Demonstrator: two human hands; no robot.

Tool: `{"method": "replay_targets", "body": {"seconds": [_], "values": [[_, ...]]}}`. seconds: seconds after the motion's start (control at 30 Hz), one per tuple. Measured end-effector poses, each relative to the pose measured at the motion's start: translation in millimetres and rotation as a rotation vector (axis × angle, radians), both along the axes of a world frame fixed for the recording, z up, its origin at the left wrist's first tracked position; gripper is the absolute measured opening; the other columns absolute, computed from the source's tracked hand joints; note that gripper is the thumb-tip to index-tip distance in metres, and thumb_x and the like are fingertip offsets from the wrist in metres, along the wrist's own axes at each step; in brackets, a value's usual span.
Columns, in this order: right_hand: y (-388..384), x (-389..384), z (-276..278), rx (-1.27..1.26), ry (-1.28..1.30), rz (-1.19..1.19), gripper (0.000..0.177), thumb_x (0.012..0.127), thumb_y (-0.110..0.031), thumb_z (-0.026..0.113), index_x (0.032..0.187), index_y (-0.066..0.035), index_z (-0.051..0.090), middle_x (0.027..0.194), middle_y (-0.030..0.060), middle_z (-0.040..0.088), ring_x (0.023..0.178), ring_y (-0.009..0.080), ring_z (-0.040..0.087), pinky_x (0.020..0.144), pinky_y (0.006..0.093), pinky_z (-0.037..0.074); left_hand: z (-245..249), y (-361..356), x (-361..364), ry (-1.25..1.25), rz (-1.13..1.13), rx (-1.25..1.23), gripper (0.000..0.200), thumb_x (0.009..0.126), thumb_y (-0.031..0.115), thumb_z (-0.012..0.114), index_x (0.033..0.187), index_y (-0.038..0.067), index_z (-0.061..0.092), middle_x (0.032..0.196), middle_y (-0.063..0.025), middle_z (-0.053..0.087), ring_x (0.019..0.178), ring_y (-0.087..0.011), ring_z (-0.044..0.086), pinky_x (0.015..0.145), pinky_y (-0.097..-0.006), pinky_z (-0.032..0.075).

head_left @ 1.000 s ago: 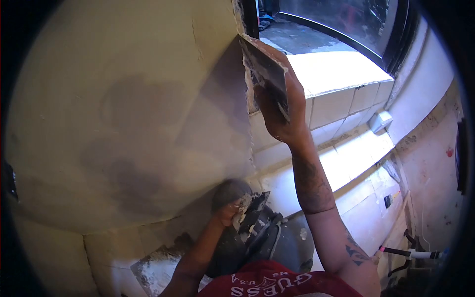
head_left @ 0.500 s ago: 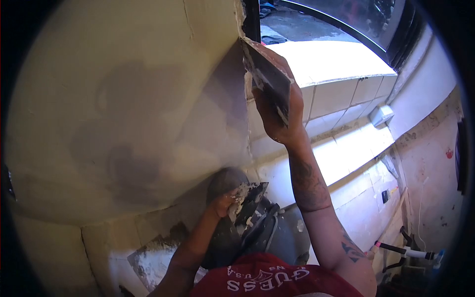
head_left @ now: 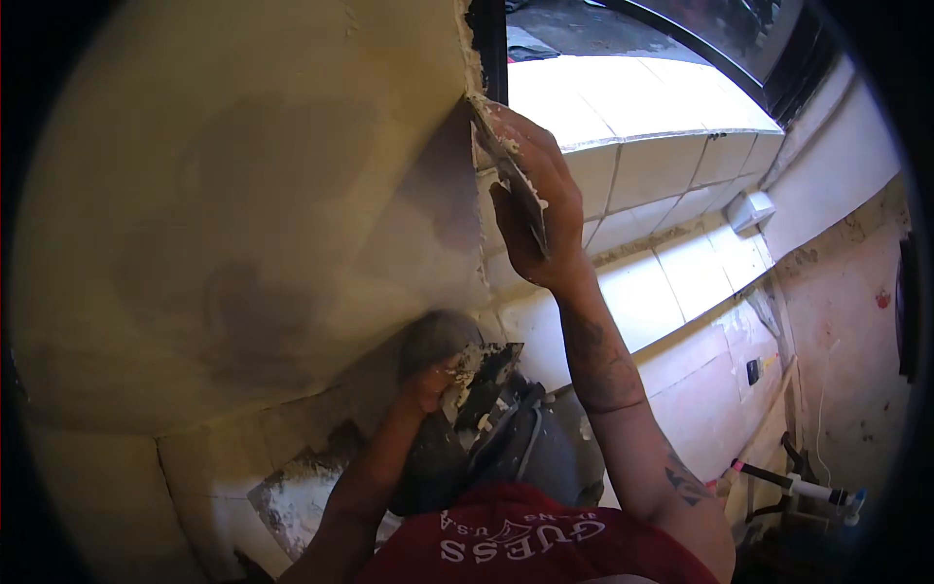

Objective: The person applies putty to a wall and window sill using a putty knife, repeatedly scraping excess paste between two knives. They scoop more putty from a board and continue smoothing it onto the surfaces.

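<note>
In the head view, my right hand [head_left: 550,175] is raised and closed around a wide, flat putty knife [head_left: 519,180]. The blade is seen nearly edge-on, with white filler along it, and its upper corner meets the edge of the cream wall [head_left: 263,175] beside the window opening. Filler specks dot the knuckles. Lower down, my left hand [head_left: 428,385] grips a second putty knife [head_left: 498,375], a dark blade smeared with thick white filler, held apart from the wall. Both handles are hidden by my fingers.
A brightly lit tiled sill [head_left: 662,92] lies beyond the wall's edge. White tiles [head_left: 671,282] run along the lower right, with a small box [head_left: 751,211] fixed there. A filler-smeared board [head_left: 302,501] is at lower left; pipes [head_left: 793,485] stand at lower right.
My right hand has come slightly down the wall edge, and its blade has turned from showing its face to nearly edge-on. The left hand has shifted only slightly in view.
</note>
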State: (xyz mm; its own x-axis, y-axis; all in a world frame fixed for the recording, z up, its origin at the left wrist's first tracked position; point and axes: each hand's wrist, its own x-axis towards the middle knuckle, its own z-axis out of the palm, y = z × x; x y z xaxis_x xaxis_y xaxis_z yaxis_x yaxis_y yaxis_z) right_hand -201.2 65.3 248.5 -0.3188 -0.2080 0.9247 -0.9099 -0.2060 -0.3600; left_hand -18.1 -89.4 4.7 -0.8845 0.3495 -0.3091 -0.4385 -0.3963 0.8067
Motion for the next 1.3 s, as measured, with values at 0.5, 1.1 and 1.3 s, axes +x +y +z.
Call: {"method": "replay_targets", "body": {"seconds": [0.5, 1.1, 1.3], "values": [[1.0, 3.3, -33.7, 0.029, -0.050, -0.002, 0.055, 0.068, 0.002, 0.062, 0.119, -0.004, 0.046, 0.122, 0.0188, 0.046, 0.112, 0.0323, 0.046, 0.090, 0.0349, 0.038, 9.5, 4.0, -4.3, -0.232, -0.017, 0.518, 0.044, 0.081, -0.003, 0.047, 0.124, 0.006, 0.040, 0.109, -0.0086, 0.056, 0.090, -0.0162, 0.059, 0.075, -0.0294, 0.050], [30.1, 13.7, -67.6, 0.108, -0.164, -0.064, 0.047, 0.074, -0.002, 0.056, 0.120, -0.005, 0.046, 0.121, 0.0187, 0.047, 0.112, 0.0332, 0.046, 0.091, 0.0363, 0.037, -29.8, -15.2, 8.2, 0.285, 0.018, 0.227, 0.036, 0.083, 0.000, 0.047, 0.119, 0.000, 0.043, 0.110, -0.0084, 0.055, 0.095, -0.0174, 0.056, 0.086, -0.0339, 0.043], [132.2, 84.6, -163.7, -0.130, -1.153, -0.065, 0.035, 0.080, -0.005, 0.057, 0.113, 0.001, 0.050, 0.107, 0.0078, 0.056, 0.098, 0.0163, 0.051, 0.087, 0.0277, 0.040, -79.5, -42.7, 30.9, -0.029, 0.138, -0.133, 0.032, 0.083, 0.003, 0.047, 0.114, -0.004, 0.047, 0.113, -0.0120, 0.053, 0.100, -0.0228, 0.054, 0.092, -0.0376, 0.039]]}}
